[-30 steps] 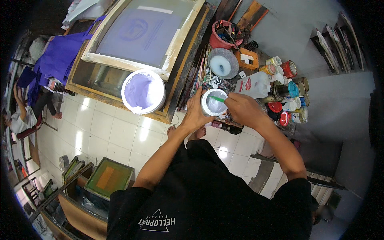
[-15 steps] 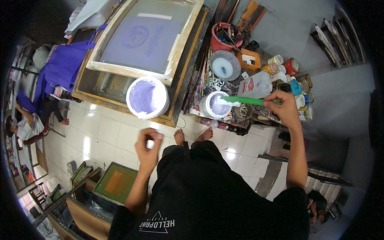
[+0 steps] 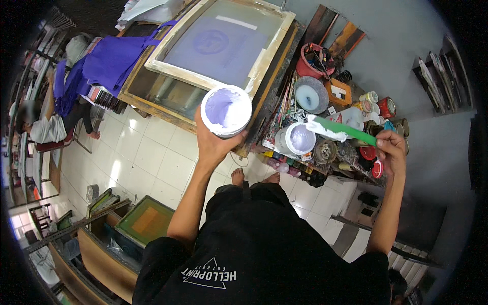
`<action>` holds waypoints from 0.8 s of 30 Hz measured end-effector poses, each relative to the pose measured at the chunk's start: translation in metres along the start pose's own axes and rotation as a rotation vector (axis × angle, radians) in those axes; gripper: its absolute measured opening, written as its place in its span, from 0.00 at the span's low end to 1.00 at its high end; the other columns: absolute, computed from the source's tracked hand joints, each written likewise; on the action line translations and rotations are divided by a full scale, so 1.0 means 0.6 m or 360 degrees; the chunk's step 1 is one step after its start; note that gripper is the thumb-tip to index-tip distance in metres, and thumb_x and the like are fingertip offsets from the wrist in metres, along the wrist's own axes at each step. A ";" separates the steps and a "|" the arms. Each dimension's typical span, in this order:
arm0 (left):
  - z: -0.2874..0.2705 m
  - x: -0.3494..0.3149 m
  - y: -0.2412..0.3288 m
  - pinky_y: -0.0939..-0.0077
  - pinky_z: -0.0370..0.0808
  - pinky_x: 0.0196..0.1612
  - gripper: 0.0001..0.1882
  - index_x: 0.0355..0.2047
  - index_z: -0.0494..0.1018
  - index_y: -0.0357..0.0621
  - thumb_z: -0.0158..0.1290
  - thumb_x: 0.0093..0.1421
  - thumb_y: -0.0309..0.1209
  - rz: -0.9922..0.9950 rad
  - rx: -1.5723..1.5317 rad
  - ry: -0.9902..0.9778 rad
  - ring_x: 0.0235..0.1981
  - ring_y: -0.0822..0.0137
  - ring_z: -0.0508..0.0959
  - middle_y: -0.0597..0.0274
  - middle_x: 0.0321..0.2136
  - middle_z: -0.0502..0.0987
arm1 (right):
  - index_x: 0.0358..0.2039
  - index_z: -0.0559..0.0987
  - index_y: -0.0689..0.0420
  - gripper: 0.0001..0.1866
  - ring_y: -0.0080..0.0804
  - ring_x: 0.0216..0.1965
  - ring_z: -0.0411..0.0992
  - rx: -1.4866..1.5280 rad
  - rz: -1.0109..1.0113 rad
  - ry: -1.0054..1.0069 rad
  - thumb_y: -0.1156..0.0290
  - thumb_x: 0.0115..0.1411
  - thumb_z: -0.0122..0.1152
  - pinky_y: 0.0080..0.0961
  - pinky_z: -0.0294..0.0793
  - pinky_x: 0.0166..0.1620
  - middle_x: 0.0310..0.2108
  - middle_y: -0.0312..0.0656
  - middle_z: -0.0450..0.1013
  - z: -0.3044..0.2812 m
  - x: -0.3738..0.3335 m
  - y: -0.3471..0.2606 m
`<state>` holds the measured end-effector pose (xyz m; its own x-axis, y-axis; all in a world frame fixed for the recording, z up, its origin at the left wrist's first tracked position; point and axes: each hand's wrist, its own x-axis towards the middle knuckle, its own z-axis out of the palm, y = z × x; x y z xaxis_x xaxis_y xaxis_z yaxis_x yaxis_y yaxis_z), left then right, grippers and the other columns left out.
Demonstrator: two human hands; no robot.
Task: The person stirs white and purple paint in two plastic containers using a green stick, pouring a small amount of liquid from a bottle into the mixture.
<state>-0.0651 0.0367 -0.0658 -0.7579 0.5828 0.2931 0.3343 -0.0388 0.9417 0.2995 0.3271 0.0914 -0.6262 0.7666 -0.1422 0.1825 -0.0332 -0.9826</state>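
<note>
Far left of the frame, a seated person [image 3: 48, 129] in a light top, dark trousers; purple cloth [image 3: 109, 61] draped near them, upper left. Lower left: green-framed screen [image 3: 145, 219], orange-brown patch on it. Upper middle: pale wooden-framed screen [image 3: 256, 84], lavender mesh, sitting on the wood-edged surface [image 3: 170, 122]. Just below the frame's lower corner, my left hand [image 3: 216, 145] is wrapped around a white tub [image 3: 245, 116], fingers on its left side, thumb at lower right; lavender paste coats the inside. Can't tell if the tub bears any weight on the surface. Centre-right: smaller white jar [image 3: 283, 141], upright, lavender stuff inside, neither hand on it. Above it, grey bowl [image 3: 320, 99] with pale contents, then red bucket [image 3: 305, 70] of tools. Green spatula [image 3: 358, 134] slants right of the jar's mouth, blade smeared white, tip pointing left over the cluttered stand. Its other end is pinched in my right hand [image 3: 392, 152], fingers narrow on it. Cans [image 3: 387, 108] behind, upper right; wall rack [image 3: 432, 84] of boards, far right.
</note>
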 end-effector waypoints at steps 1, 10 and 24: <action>-0.011 0.013 0.006 0.60 0.67 0.67 0.61 0.69 0.55 0.33 0.78 0.38 0.36 -0.0038 -0.0044 -0.0134 0.63 0.55 0.71 0.48 0.60 0.70 | 0.33 0.82 0.62 0.07 0.17 0.16 0.64 0.0007 -0.0063 -0.0031 0.76 0.56 0.72 0.16 0.60 0.20 0.22 0.35 0.74 0.025 0.009 -0.028; -0.077 0.085 0.047 0.60 0.64 0.69 0.59 0.69 0.63 0.39 0.75 0.34 0.40 -0.0211 -0.0104 -0.0914 0.65 0.52 0.71 0.49 0.63 0.72 | 0.35 0.85 0.61 0.07 0.31 0.33 0.79 -0.1267 -0.1304 -0.0856 0.73 0.57 0.72 0.27 0.77 0.38 0.31 0.41 0.81 0.298 0.113 -0.261; -0.077 0.111 0.055 0.61 0.65 0.69 0.61 0.70 0.62 0.39 0.74 0.31 0.39 -0.0293 -0.0218 -0.1116 0.64 0.52 0.72 0.49 0.62 0.72 | 0.37 0.80 0.56 0.13 0.29 0.37 0.72 -0.2367 -0.2693 -0.1043 0.66 0.51 0.62 0.28 0.69 0.40 0.32 0.34 0.73 0.374 0.132 -0.175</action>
<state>-0.1304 0.0366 -0.0078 -0.2432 0.9700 -0.0031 0.1282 0.0353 0.9911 0.0604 0.2475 0.1566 -0.7689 -0.6320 0.0964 -0.5310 0.7153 0.4544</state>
